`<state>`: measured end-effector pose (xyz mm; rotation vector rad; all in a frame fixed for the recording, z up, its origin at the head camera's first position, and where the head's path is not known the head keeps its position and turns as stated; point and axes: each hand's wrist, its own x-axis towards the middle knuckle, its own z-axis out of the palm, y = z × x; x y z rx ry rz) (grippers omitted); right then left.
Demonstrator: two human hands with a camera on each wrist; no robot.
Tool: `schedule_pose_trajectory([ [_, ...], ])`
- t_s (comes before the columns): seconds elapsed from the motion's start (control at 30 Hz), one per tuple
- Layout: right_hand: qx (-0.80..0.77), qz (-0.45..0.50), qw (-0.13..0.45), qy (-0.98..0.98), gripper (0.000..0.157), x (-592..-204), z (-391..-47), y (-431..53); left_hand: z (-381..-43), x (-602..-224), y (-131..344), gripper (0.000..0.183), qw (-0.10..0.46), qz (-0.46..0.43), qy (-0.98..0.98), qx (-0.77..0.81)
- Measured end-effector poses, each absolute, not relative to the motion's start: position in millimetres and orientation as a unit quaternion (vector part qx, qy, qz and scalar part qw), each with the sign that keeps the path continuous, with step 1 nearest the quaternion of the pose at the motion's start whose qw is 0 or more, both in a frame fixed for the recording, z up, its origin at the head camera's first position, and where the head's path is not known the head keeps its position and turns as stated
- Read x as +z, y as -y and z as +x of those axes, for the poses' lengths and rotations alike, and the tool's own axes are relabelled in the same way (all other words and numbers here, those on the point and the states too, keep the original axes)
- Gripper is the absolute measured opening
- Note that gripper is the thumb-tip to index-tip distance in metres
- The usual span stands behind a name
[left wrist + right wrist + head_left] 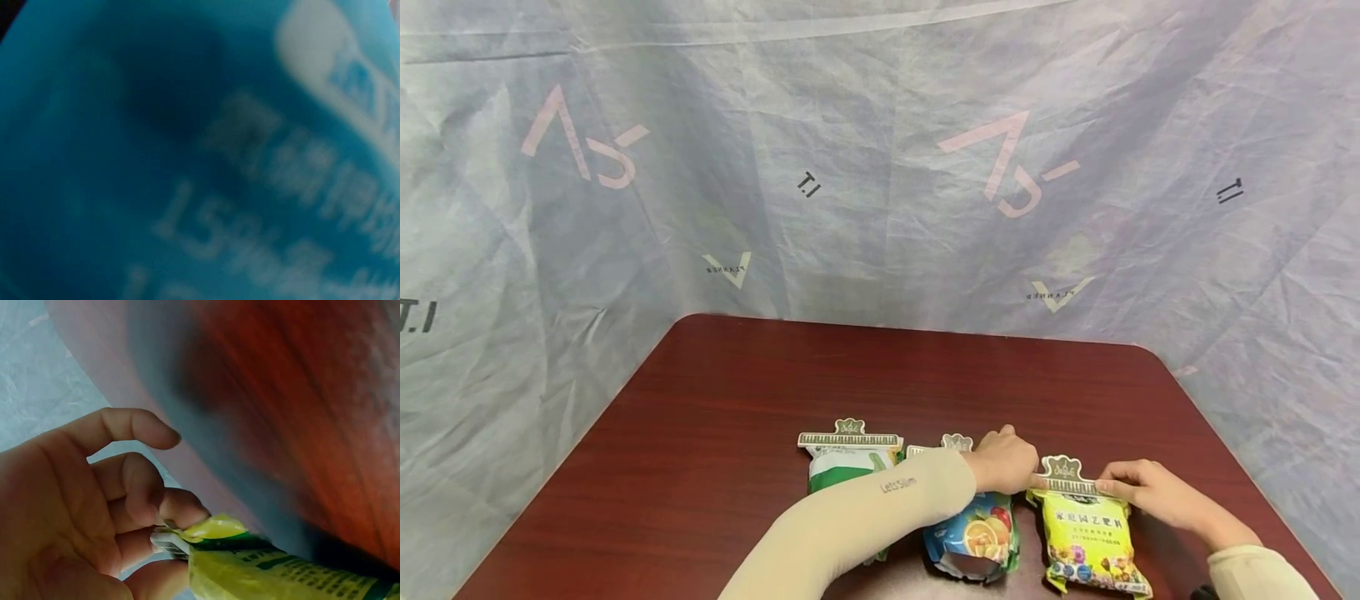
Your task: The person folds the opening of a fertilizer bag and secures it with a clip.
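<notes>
A yellow fertilizer bag point(1086, 533) with flower pictures lies at the right front of the table, a white piano-pattern bag clip point(1067, 483) across its top. My right hand point(1157, 493) pinches the clip's right end; in the right wrist view, thumb and curled fingers grip it beside the yellow bag corner. At the clip's left end is my left hand point(1006, 460), its fingertips holding that end, partly hidden behind the hand. Below my left wrist lies a blue bag point(973, 533) with orange pictures, its clip point(957, 442) partly covered. Blurred blue packaging point(250, 187) fills the left wrist view.
Left of the blue bag lies a green and white bag point(842, 467) with a similar clip point(850, 433), partly covered by my left sleeve point(865, 517). The dark red table point(760, 375) stretches back to a grey fabric wall point(865, 167). A small black object point(1204, 592) shows near my right sleeve.
</notes>
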<state>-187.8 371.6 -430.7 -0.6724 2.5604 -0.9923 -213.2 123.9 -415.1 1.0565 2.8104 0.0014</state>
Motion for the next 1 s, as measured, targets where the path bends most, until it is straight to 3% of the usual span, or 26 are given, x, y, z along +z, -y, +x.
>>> schedule_pose_trajectory([
  [0.27,-0.342,-0.232,0.162,-0.896,0.019,-430.6,-189.2,-375.3,-210.5,-419.2,-128.2,0.042,0.04,0.355,-0.934,-0.016],
  [0.83,-0.342,-0.217,0.168,-0.898,0.02,-436.4,-190.0,-389.0,-201.5,-425.6,-131.6,0.01,0.028,0.41,-0.906,-0.103],
  [1.0,-0.336,-0.209,0.167,-0.903,0.02,-436.9,-191.0,-390.4,-199.9,-429.2,-130.7,0.01,0.012,0.411,-0.903,-0.121],
])
